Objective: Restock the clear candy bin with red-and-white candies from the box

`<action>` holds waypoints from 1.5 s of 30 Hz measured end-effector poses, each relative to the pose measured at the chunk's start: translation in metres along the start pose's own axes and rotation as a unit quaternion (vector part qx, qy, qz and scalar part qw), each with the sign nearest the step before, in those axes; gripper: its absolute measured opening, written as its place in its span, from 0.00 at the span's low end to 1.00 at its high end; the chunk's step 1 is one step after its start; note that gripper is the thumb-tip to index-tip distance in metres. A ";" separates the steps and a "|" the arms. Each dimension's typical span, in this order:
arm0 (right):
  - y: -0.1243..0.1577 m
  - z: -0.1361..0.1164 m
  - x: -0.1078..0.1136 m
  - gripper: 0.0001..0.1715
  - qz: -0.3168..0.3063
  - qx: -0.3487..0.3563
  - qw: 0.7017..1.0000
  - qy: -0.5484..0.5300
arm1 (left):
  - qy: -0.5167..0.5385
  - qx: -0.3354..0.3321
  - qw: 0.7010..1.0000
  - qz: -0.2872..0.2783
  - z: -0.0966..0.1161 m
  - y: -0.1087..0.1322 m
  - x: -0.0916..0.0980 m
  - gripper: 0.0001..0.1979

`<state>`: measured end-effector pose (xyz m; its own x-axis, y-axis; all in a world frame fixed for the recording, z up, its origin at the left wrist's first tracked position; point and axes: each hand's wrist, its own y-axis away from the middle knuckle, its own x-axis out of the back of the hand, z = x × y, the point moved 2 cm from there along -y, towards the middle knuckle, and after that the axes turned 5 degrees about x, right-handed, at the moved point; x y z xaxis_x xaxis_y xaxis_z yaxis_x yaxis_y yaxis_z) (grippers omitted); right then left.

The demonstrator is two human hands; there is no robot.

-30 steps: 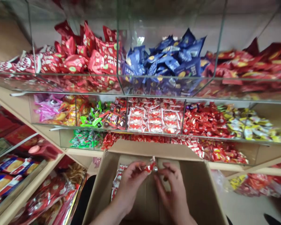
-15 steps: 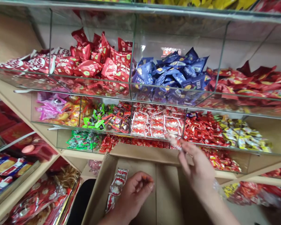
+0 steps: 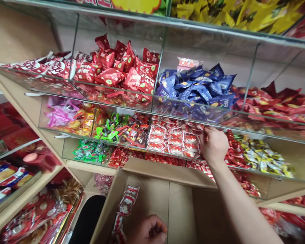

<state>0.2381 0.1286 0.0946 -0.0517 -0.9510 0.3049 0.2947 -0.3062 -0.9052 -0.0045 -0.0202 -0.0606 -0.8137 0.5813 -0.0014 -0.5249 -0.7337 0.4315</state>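
Observation:
My right hand (image 3: 215, 144) reaches into the shelf compartment at the right end of neat rows of red-and-white wrapped candies (image 3: 175, 137). Its fingers are closed in a pinch at a wrapped candy (image 3: 200, 126), and the back of the hand partly hides them. Low over the open cardboard box (image 3: 180, 203), my left hand (image 3: 152, 230) is curled, thumb against fingers; what it holds, if anything, is hidden. Inside the box, along its left side, lies a line of the same red-and-white candies (image 3: 128, 200).
Glass dividers split the shelves. Above are red packets (image 3: 112, 76), blue packets (image 3: 195, 86) and yellow packets (image 3: 239, 15). Green candies (image 3: 87, 151) and yellow-and-white candies (image 3: 266, 154) fill lower compartments. Biscuit packs (image 3: 10, 176) stand on the left-hand shelf.
My right hand has moved up and forward from over the box into the candy compartment, carrying a wrapped candy. My left hand sits lower in view, and the view has tilted upward.

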 end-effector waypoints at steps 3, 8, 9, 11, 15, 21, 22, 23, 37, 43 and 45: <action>-0.004 -0.001 -0.003 0.10 -0.056 -0.015 0.997 0.043 | -0.011 0.012 1.000 -0.023 0.001 0.001 -0.001 0.09; -0.005 -0.004 -0.006 0.13 -0.141 -0.098 0.982 0.074 | -0.056 0.011 0.998 -0.040 -0.001 -0.001 0.000 0.08; -0.004 -0.005 -0.007 0.14 -0.154 -0.116 0.978 0.075 | -0.069 0.015 0.997 -0.038 -0.001 -0.001 0.000 0.08; -0.005 -0.006 -0.008 0.13 -0.174 -0.135 0.973 0.075 | -0.103 0.024 0.994 -0.036 0.003 0.001 0.000 0.08; -0.003 -0.010 0.003 0.14 -0.156 -0.161 0.973 0.046 | -0.222 0.049 0.973 -0.034 0.013 0.010 0.008 0.15; 0.010 -0.028 0.031 0.17 -0.135 -0.137 0.981 -0.035 | -0.422 0.071 0.903 -0.030 0.011 0.016 0.036 0.29; 0.011 -0.028 0.032 0.17 -0.147 -0.135 0.979 -0.029 | -0.442 0.077 0.893 -0.031 0.009 0.014 0.038 0.30; 0.011 -0.027 0.031 0.18 -0.159 -0.134 0.978 -0.018 | -0.455 0.076 0.887 -0.031 0.007 0.013 0.039 0.30; -0.009 -0.007 0.009 0.18 -0.223 -0.044 0.973 0.044 | -0.589 -0.479 0.626 0.179 0.221 -0.056 0.031 0.18; -0.024 -0.003 0.003 0.13 -0.272 -0.025 0.961 0.048 | -0.658 -0.386 0.611 0.213 0.271 -0.107 0.026 0.21; -0.028 -0.001 0.001 0.12 -0.287 -0.020 0.956 0.050 | -0.654 -0.352 0.632 0.221 0.279 -0.115 0.026 0.20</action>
<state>0.2291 0.1362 0.1205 -0.2854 -0.6245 0.7270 0.1538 -0.7786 -0.6084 0.1042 0.1772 0.1413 -0.2601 -0.2784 0.9246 -0.6747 -0.6326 -0.3803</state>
